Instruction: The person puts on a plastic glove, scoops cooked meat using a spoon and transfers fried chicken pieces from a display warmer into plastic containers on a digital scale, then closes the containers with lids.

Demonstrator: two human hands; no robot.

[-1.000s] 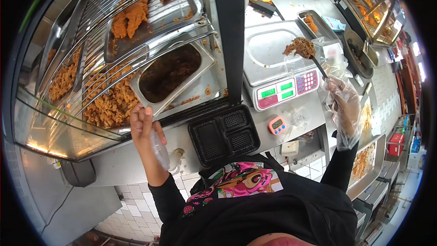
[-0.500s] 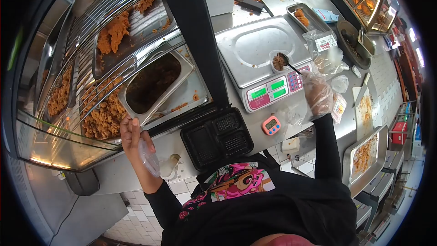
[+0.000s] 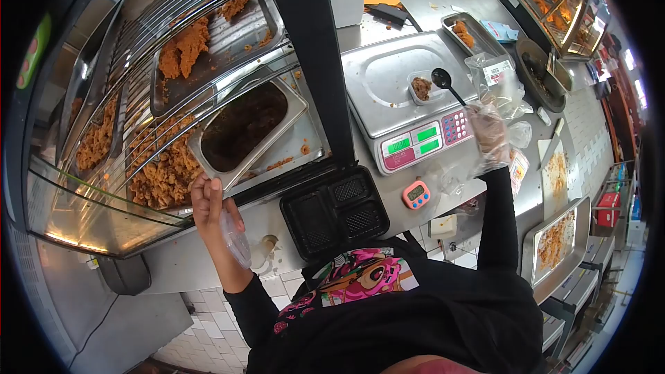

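Cup (image 3: 421,88): on scale (image 3: 370,62), holding brown food.
Spoon (image 3: 441,78): over scale, just beside cup, bowl apparently bare.
Right hand (image 3: 490,135): at scale's right edge, gloved fingers closed round spoon handle.
Left hand (image 3: 213,204): left of scale, fingers together at pan (image 3: 296,105) corner, grip unclear; clear plastic (image 3: 235,241) at palm.
Display (image 3: 399,146): best trusted with spoon clear of scale.

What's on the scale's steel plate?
A small clear cup holding brown food, plus a crumb. The black ladle in the right hand is over the plate. Food hides the cup's floor; the cup covers the plate beneath.
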